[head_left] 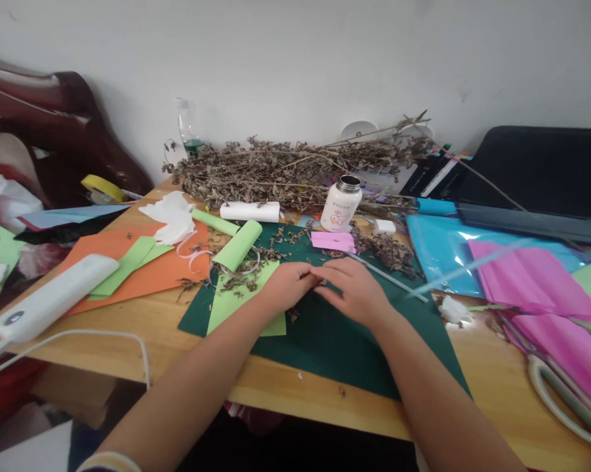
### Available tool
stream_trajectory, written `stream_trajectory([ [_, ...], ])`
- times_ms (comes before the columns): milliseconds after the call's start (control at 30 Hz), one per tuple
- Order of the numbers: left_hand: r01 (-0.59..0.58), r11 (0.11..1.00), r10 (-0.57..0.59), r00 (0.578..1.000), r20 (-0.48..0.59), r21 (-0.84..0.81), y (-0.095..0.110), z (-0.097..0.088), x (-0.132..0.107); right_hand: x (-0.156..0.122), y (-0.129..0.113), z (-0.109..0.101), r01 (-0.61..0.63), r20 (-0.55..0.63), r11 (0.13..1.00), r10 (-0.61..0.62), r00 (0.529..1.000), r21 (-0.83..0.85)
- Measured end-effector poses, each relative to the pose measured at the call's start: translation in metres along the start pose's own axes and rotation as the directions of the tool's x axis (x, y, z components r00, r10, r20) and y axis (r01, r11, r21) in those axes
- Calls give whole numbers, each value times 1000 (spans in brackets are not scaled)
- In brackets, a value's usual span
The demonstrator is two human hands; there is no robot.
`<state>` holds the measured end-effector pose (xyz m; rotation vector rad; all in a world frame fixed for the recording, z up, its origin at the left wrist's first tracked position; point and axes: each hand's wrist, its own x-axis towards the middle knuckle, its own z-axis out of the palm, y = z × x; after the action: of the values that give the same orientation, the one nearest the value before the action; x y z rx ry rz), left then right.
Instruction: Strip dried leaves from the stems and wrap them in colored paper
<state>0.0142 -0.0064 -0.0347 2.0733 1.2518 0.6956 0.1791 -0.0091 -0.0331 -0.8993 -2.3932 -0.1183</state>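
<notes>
My left hand (286,286) and my right hand (355,288) meet over the dark green sheet (334,341) in the middle of the wooden table. The fingertips of both are pinched together around something small between them that I cannot make out. A thin clear stick (388,278) runs from near my right hand toward the right. A light green paper sheet (236,298) strewn with dried plant bits lies under my left wrist. A rolled light green paper (237,246) sits just beyond it.
A heap of dried twigs (295,167) lines the wall. A white bottle (342,203), pink note (332,240), white roll (250,211), orange paper (142,262), white device with cable (54,296), blue and pink sheets (511,275) and scissors (565,390) lie around.
</notes>
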Motion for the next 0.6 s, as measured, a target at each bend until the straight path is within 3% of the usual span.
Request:
stream_trajectory([
  [133, -75, 997, 75, 997, -1, -20, 3, -1, -5, 4, -13, 6, 51, -103, 996, -44, 994, 70],
  [367, -209, 978, 207, 976, 60, 12, 10, -4, -7, 0, -3, -2, -30, -200, 996, 47, 979, 90],
  [467, -124, 984, 124, 992, 5, 129, 8, -3, -6, -7, 17, -8, -215, -213, 976, 215, 953, 25],
  [600, -26, 950, 43, 998, -48, 310, 1, -2, -5, -22, 52, -11, -584, -230, 800, 547, 805, -142],
])
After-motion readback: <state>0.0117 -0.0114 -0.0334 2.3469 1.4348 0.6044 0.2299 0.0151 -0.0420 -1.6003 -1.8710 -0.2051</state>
